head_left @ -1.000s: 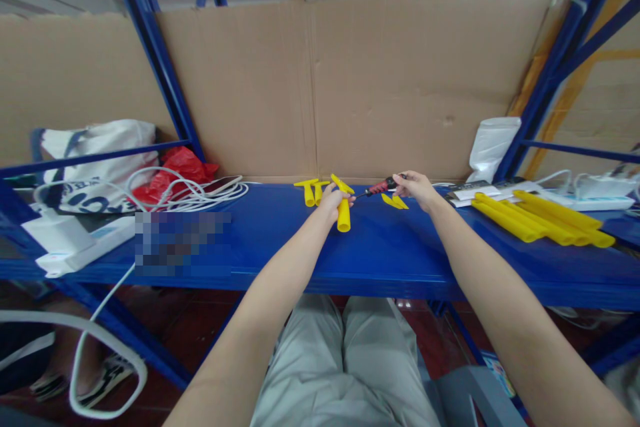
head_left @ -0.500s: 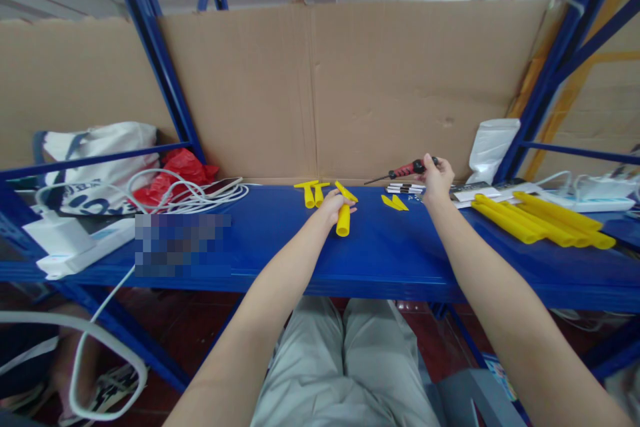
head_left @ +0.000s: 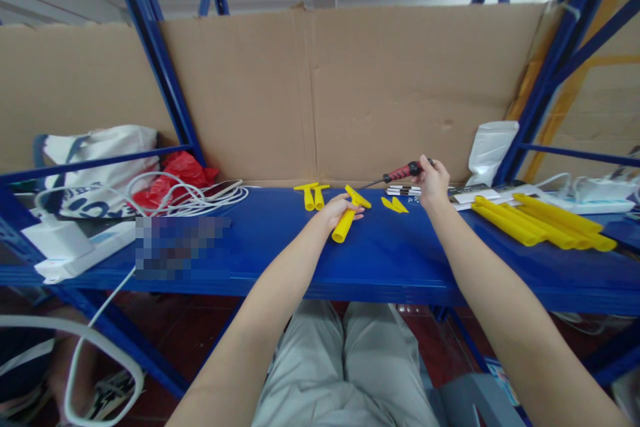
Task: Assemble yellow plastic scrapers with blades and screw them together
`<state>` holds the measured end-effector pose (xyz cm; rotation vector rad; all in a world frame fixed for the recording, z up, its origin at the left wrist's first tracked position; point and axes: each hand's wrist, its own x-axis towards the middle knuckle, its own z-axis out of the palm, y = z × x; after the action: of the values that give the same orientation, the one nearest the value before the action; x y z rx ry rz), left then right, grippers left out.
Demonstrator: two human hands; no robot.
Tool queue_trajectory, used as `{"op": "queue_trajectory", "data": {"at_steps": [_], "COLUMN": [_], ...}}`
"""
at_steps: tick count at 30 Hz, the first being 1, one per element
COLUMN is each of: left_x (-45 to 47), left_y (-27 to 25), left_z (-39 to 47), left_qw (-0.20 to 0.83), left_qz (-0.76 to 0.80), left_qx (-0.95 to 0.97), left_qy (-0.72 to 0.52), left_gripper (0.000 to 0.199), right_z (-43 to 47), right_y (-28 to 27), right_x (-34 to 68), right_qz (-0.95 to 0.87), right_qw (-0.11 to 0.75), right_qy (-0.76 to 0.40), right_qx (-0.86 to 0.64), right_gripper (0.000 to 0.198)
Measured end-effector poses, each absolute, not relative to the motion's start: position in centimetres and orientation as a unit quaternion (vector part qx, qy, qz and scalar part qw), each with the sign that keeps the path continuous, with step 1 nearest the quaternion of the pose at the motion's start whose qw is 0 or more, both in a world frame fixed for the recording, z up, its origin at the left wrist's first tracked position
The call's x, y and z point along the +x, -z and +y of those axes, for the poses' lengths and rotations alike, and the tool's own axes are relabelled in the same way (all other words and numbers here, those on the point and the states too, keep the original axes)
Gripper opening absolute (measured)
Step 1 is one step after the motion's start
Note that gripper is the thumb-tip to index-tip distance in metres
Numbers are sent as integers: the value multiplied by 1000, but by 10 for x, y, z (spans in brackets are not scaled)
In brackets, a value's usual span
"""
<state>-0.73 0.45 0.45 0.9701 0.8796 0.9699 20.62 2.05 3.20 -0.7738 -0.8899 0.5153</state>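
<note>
My left hand (head_left: 338, 211) is closed around a yellow T-shaped piece, a tube (head_left: 344, 225) with a flat yellow crossbar at its far end. My right hand (head_left: 434, 183) grips the butt of a red and black screwdriver (head_left: 400, 174). Its thin shaft points left, and the tip is close to the crossbar; whether they touch I cannot tell. Two similar yellow T-shaped pieces (head_left: 314, 196) lie behind my left hand. Between my hands lie small flat yellow pieces (head_left: 395, 205), with tiny bits, perhaps screws, near my right hand.
Several yellow tubes (head_left: 543, 221) lie on the right of the blue shelf (head_left: 385, 260). White cables (head_left: 200, 195), a red bag (head_left: 183, 177) and a power strip (head_left: 95, 250) sit at the left. A cardboard sheet (head_left: 380, 93) stands behind. A person's leg and shoe show below left.
The yellow T-shaped piece has turned in my left hand, its crossbar now further right. My right hand has brought the screwdriver slightly left and down, its tip nearer the crossbar.
</note>
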Motion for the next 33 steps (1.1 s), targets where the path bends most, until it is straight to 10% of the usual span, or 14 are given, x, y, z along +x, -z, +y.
{"op": "queue_trajectory", "data": {"at_steps": [33], "left_x": [-10], "left_y": [-5], "left_z": [8], "left_qw": [639], "left_qz": [446], "left_qx": [433], "left_qy": [-453], "left_gripper": [68], "right_z": [1], "right_y": [-39], "right_x": [196], "right_qz": [-552], "right_qw": [730], "right_qy": [-204], "right_qx": [-347], "right_gripper": [7]}}
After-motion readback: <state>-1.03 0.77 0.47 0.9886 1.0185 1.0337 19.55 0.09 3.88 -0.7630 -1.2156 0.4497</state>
